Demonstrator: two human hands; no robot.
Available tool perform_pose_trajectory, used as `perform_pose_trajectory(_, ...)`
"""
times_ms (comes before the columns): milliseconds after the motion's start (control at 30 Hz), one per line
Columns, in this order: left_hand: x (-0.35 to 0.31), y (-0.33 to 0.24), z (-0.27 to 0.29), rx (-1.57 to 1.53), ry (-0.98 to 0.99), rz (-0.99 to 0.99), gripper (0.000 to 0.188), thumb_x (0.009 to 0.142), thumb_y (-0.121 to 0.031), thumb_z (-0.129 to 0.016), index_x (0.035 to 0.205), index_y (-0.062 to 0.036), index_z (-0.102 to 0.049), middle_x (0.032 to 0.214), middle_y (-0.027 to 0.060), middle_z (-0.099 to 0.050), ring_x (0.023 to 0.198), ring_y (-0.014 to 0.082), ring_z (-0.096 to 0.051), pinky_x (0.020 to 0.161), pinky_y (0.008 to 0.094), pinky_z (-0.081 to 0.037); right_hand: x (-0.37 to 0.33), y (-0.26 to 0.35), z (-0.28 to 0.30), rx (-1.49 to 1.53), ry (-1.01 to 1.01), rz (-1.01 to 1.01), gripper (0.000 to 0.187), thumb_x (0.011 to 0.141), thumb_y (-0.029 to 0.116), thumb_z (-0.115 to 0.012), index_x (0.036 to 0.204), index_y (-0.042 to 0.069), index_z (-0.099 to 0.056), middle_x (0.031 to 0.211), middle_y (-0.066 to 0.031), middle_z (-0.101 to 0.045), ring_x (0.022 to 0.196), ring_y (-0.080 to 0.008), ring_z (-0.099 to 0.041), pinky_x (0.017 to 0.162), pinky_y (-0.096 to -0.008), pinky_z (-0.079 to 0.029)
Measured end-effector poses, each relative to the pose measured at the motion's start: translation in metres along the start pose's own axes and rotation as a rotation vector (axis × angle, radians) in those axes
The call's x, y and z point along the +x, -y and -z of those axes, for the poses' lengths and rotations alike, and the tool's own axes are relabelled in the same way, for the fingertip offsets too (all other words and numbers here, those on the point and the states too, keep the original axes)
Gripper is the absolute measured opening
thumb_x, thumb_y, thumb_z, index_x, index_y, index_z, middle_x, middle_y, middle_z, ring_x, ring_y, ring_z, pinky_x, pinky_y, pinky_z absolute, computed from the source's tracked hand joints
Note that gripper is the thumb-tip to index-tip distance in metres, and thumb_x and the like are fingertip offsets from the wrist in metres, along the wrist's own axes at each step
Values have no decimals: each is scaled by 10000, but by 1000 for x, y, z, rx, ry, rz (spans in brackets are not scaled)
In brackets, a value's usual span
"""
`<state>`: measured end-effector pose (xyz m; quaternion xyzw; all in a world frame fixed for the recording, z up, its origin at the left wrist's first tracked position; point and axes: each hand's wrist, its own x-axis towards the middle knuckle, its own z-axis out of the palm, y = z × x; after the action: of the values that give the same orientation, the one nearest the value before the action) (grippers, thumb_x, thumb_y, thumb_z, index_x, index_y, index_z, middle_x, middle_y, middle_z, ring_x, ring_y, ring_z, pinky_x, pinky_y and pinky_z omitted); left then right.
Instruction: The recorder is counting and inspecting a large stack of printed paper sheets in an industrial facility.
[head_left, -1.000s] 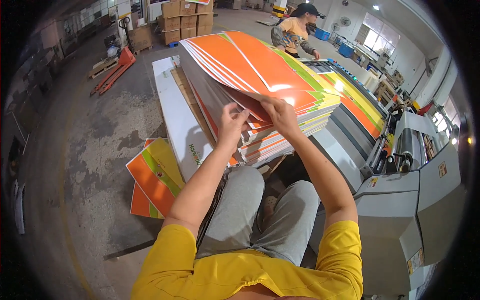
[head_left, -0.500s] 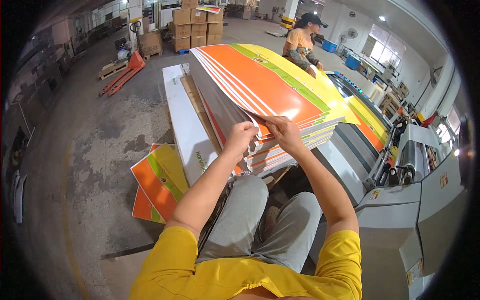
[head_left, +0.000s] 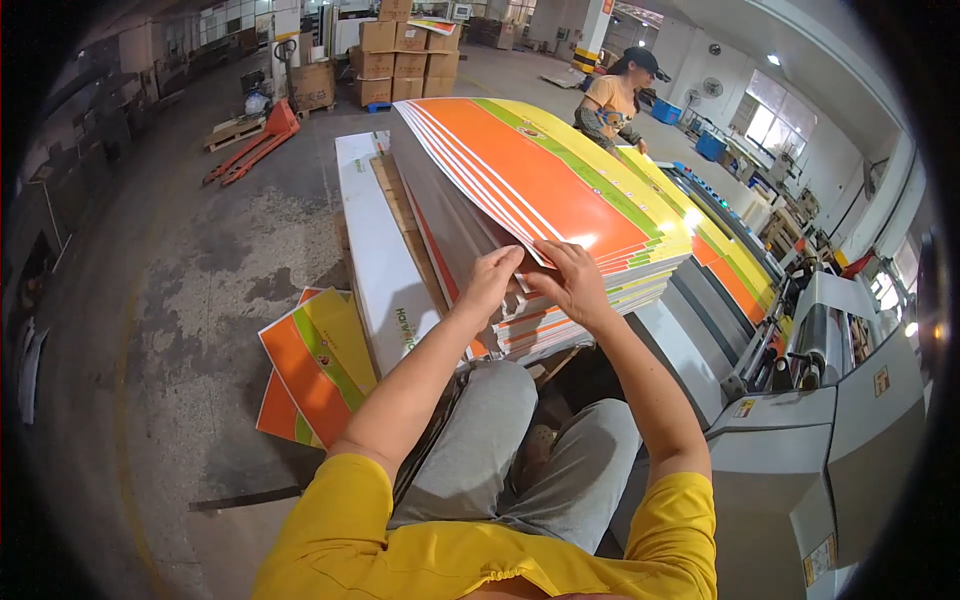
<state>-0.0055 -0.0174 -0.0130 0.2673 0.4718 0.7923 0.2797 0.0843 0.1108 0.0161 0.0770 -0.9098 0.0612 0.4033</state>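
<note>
The tall stack of shiny orange, green and yellow sheets (head_left: 570, 190) lies just ahead of me, long side running away to the left, my right hand (head_left: 573, 285) nearer, fingers on its front corner, my left hand (head_left: 490, 281) bunched beside it, though I can't tell if either pinches any.

Hands: two, left hand (head_left: 490, 282) and right hand (head_left: 575, 285)
Sheet stack (head_left: 570, 190): one
Floor sheets (head_left: 312, 350): at least two
Machine (head_left: 770, 445): one
Co-worker (head_left: 612, 100): one
Pallet truck (head_left: 262, 142): one
Stacked cartons (head_left: 409, 65): at least ten
</note>
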Motion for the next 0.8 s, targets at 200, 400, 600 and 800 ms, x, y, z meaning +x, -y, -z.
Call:
perform_pose_trajectory(200,6,10,1,377,-7,-98,256,775,-86,-562,1006,17,-605,762,38,-600,650,85,-513,597,232,-417,35,-41,6,793,-155,-889,419,871,387,-435,949,11,-605,813,-137,-620,722,-228,-594,658,-309,-434)
perform_pose_trajectory(400,5,12,4,366,-17,-66,254,781,-98,-576,1008,14,-586,780,37,-588,660,89,-518,596,224,-419,9,-7,0,124,187,-344,237,856,199,-507,1037,71,-590,917,-120,-623,801,-281,-582,692,-328,-450)
perform_pose_trajectory(600,6,11,10,-122,-107,-42,619,807,-72,-547,1311,7,-197,891,131,-525,705,180,-583,607,285,-521,-2,-2,7,-155,146,-101,305,730,99,-564,1034,113,-574,970,-66,-610,829,-269,-572,699,-372,-468)
perform_pose_trajectory(800,12,-5,16,-184,-8,17,483,795,-53,-560,1203,78,-339,856,127,-562,738,194,-601,618,279,-522,12,26,28,-172,86,75,415,690,-16,-541,1083,118,-557,1052,-64,-573,867,-252,-568,682,-329,-487)
